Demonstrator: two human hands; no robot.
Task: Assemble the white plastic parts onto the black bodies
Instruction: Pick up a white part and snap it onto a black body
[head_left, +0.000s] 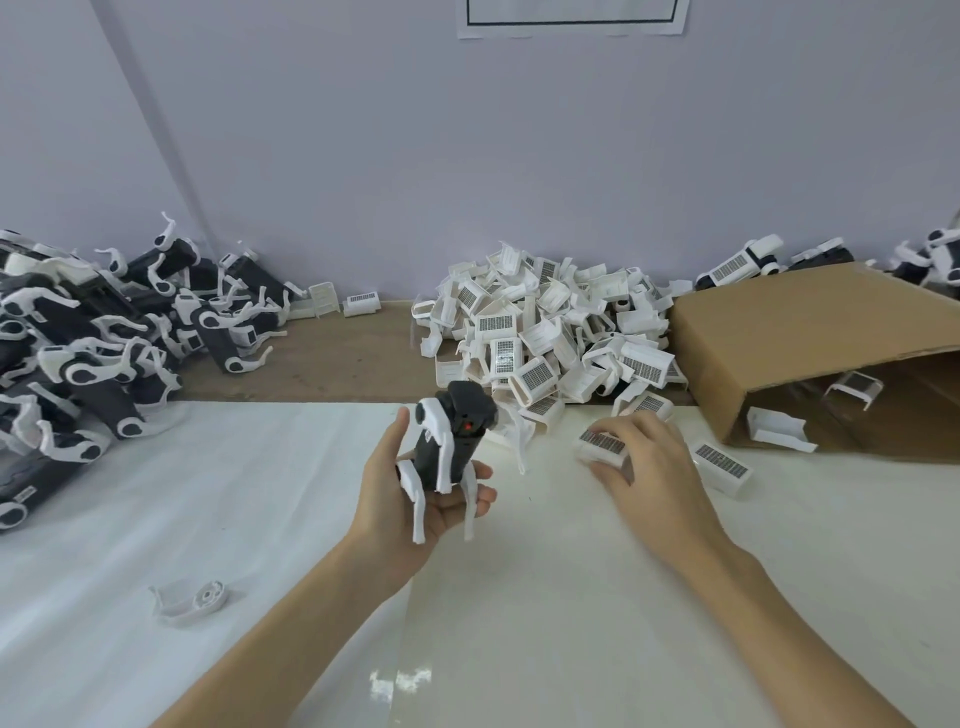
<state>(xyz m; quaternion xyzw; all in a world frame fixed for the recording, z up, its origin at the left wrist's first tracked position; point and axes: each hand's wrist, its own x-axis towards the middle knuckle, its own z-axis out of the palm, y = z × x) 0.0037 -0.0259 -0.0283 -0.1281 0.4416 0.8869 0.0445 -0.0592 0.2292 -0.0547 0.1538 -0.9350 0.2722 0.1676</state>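
Observation:
My left hand (415, 499) grips a black body (457, 431) with white legs hanging from it, held upright above the white table sheet (260, 493). A red dot shows on the body's front. My right hand (649, 467) lies over a white plastic part with a black grid label (602, 444) on the sheet, fingers curled round it. Another labelled white part (722, 465) lies just right of that hand. A big heap of white parts (545, 332) sits behind both hands.
A pile of black bodies with white legs (88, 338) fills the left side. An open cardboard box (810, 353) lies on its side at the right, with white parts inside. A lone white shell piece (189, 600) lies at the front left. The wall stands close behind.

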